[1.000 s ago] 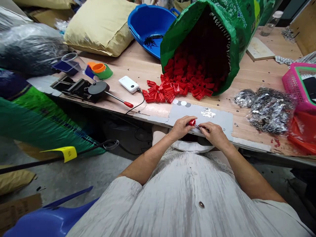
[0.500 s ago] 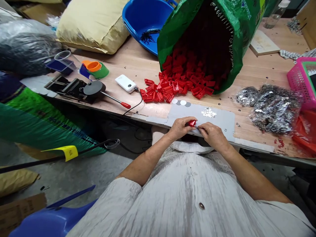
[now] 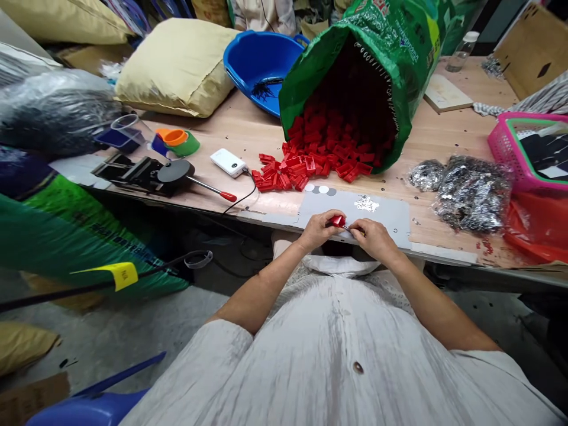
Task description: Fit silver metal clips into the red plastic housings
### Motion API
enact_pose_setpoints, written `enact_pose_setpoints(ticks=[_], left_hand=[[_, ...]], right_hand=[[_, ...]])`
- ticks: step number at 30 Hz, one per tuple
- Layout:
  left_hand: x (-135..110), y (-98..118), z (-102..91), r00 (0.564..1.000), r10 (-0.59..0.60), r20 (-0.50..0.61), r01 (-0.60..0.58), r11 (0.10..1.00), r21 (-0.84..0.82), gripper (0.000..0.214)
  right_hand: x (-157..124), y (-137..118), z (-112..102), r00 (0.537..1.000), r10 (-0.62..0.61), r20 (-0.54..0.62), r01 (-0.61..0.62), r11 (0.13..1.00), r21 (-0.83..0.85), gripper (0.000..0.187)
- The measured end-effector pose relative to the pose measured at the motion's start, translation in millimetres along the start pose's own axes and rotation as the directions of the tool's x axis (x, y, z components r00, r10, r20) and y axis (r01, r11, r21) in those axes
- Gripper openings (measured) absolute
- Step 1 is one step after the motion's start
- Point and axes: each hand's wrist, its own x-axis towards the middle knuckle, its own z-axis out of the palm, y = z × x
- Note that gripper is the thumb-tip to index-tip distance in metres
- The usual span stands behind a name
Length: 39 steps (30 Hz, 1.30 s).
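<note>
Left hand [image 3: 317,229] and right hand [image 3: 376,238] meet at the near edge of the worktop [image 3: 266,127], over the grey mat [image 3: 390,216]; left grip closed, thumb and fingers round a red plastic clip [image 3: 338,221]; right grip pinched shut on what looks like a small metal piece [image 3: 350,228], too small to make out fully; metal piece lies just right of the clip, touching it, long axis running left-right between the two hands; loose metal bits [image 3: 366,204] on the mat just beyond the hands, right hand nearer; pile of red clips [image 3: 288,171] further back-left, spilling from the tipped green sack [image 3: 390,41], left hand nearer; power bank [image 3: 228,163] left of the pile; foil bags [image 3: 470,192] well right; nothing between the hands and either pile
</note>
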Motion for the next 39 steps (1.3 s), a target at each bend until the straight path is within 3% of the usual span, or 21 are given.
enact_pose_setpoints(ticks=[11, 18, 28, 39], left_hand=[[1, 4, -2.0, 1.0, 0.007, 0.008, -0.008, 1.0, 0.024, 0.03], [2, 1, -0.8, 0.999, 0.037, 0.005, -0.037, 0.999, 0.014, 0.029], [1, 0, -0.6, 0.998, 0.048, 0.03, -0.048, 0.999, 0.021, 0.031], [2, -2, -1.2, 0.998, 0.063, 0.024, -0.063, 0.998, 0.003, 0.031]], right_hand=[[-4, 1, 4, 0.999, -0.038, 0.003, 0.038, 0.991, -0.129, 0.015], [0, -6, 13, 1.0, -0.002, -0.029, -0.002, 0.989, -0.148, 0.018], [-4, 5, -3, 0.999, -0.016, -0.03, 0.013, 0.995, -0.099, 0.016], [-5, 5, -1, 0.999, -0.04, -0.026, 0.036, 0.988, -0.149, 0.016]])
